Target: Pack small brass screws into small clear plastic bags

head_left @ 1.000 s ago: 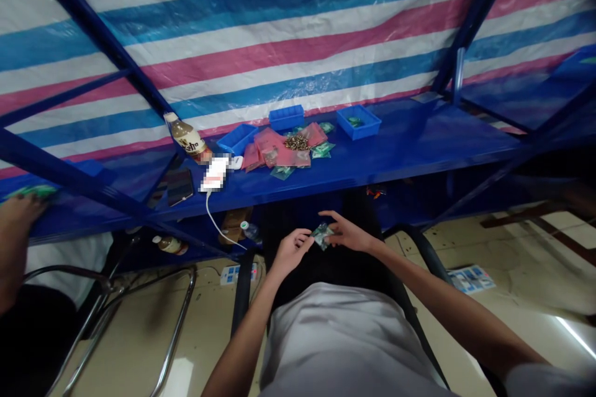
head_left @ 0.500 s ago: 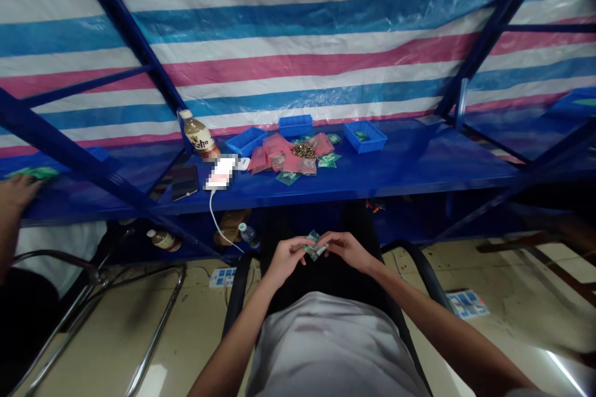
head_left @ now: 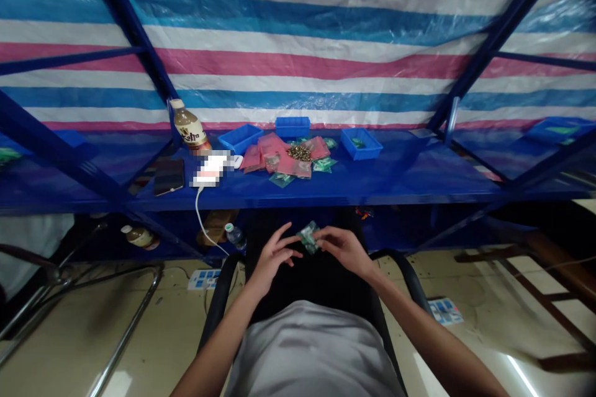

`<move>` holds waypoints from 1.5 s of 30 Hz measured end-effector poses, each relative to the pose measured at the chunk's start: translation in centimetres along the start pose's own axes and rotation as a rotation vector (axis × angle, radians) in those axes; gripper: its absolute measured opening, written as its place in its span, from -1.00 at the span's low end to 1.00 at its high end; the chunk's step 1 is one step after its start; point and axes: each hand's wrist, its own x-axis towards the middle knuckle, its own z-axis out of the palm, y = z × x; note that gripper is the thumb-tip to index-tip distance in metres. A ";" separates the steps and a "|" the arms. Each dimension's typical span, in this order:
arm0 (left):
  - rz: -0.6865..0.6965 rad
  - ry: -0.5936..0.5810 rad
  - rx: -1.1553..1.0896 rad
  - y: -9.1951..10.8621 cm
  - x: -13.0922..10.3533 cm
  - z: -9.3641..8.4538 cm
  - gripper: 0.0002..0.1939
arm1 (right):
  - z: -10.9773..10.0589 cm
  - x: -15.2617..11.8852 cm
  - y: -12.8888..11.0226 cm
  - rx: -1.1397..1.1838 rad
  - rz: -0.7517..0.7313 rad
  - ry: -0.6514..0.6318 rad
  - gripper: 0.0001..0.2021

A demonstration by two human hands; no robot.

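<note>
Above my lap, my right hand (head_left: 343, 249) pinches a small clear plastic bag (head_left: 308, 237) with green printing by its right side. What the bag contains is too small to make out. My left hand (head_left: 274, 257) is just left of the bag with its fingers spread; a fingertip is close to the bag's left edge, and whether it touches I cannot tell. On the blue shelf ahead lie red plastic bags (head_left: 274, 150), a pile of small brass-coloured metal parts (head_left: 298, 152) on top of them, and more green-printed bags (head_left: 325, 164) beside them.
Blue bins (head_left: 361, 144) stand along the back of the shelf (head_left: 395, 180). To the left are a drink bottle (head_left: 190, 127), a dark phone (head_left: 169, 177) and a blurred-out bright device (head_left: 212, 169) with a white cable. Chair armrests (head_left: 405, 276) flank me; a water bottle (head_left: 235, 236) stands below.
My left hand has let go of the bag and spread its fingers, while my right hand keeps hold. The view has shifted slightly, and the neighbour's hand at left has gone out of sight.
</note>
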 end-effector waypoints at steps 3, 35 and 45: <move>0.010 0.095 -0.020 -0.1 -0.1 -0.7 -0.32 | -4.1 3.2 -4.2 -0.174 -0.234 0.337 -0.64; -0.028 0.231 0.584 -4.4 1.7 -2.3 -0.76 | -8.2 17.4 1.8 -0.912 0.071 0.639 -0.60; 0.064 0.200 0.798 -4.6 1.4 -2.0 -0.76 | -9.9 15.9 1.4 -0.550 0.048 0.660 -0.65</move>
